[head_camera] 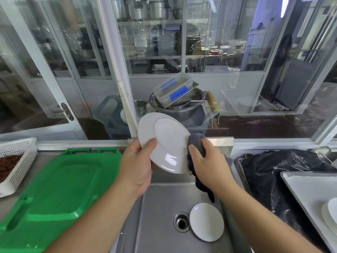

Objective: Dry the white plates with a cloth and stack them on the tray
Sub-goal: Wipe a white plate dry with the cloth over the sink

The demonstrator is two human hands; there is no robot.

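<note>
While left hand grips plate, right hand presses cloth.

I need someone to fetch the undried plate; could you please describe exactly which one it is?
Start at the steel sink below the hands. The plate lies flat on its floor, right of the drain. Unlike the plate in the left hand, nobody holds it.

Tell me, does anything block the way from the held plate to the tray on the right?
Nothing visible does. The plate is held above the sink; a black bag lies low between it and the tray.
</note>
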